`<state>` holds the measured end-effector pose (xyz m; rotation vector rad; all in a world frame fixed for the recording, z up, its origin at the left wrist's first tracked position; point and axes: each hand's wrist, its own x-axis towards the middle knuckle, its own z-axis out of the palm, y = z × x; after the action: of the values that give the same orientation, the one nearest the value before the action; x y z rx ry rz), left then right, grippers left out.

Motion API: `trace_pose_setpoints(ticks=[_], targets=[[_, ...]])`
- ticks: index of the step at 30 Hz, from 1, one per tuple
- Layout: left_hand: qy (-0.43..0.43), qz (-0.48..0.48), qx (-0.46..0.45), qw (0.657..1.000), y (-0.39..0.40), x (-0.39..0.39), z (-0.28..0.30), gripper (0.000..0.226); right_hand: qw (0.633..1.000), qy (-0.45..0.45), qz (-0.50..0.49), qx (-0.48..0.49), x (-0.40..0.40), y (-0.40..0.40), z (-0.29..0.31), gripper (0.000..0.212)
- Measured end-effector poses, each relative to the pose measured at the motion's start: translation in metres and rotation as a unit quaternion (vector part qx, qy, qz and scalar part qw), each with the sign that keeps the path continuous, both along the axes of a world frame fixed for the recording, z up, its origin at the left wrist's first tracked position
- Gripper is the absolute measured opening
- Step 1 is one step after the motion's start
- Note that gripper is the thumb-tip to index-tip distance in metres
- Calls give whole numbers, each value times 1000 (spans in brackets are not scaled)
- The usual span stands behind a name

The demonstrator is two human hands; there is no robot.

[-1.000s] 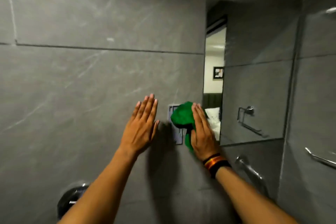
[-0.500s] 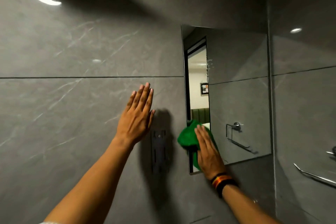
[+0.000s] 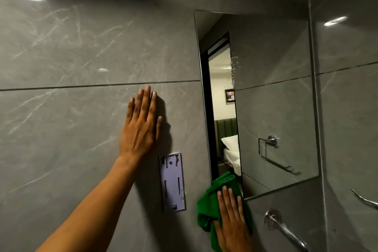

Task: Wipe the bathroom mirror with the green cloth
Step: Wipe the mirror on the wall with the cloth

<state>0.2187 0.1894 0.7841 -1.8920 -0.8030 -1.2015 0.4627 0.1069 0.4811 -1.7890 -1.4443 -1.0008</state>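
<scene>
A rectangular mirror (image 3: 272, 96) hangs on the grey tiled wall right of centre, with a streak of droplets near its upper left. The green cloth (image 3: 208, 208) is bunched at the mirror's bottom left corner, overlapping the glass edge and the tile below. My right hand (image 3: 233, 225) lies flat on the cloth, pressing it against the wall. My left hand (image 3: 141, 125) rests flat on the bare tile left of the mirror, fingers pointing up, holding nothing.
A pale plastic wall bracket (image 3: 172, 182) is fixed between my hands. A chrome grab bar (image 3: 286, 231) juts out under the mirror. Another metal rail (image 3: 366, 200) is on the right side wall. The mirror reflects a towel ring and a doorway.
The view has tilted up, showing the whole mirror. My right hand with the cloth has slid down to the mirror's bottom left corner. My left hand stays flat on the tile.
</scene>
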Motion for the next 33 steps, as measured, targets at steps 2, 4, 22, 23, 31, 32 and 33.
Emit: trace_pose_setpoints(ticks=[2, 4, 22, 23, 31, 32, 33], targets=[[-18, 7, 4, 1000, 3, 5, -1, 69, 999, 19, 26, 27, 4, 8, 33, 89], [-24, 8, 15, 1000, 6, 6, -2, 69, 996, 34, 50, 73, 3, 17, 83, 87], [-47, -7, 80, 996, 14, 10, -6, 70, 964, 39, 49, 260, 4, 37, 515, 70], [-47, -8, 81, 996, 14, 10, -6, 70, 965, 31, 51, 257, 6, 37, 515, 70], [-44, -6, 83, 996, 15, 10, -3, 69, 946, 121, 24, 299, 97, 22, 516, 68], [-43, -7, 84, 996, 15, 10, -3, 69, 941, 144, 17, 307, 117, 19, 514, 68], [-44, -12, 86, 995, 14, 10, -3, 69, 935, 167, 10, 312, 137, 15, 511, 68]])
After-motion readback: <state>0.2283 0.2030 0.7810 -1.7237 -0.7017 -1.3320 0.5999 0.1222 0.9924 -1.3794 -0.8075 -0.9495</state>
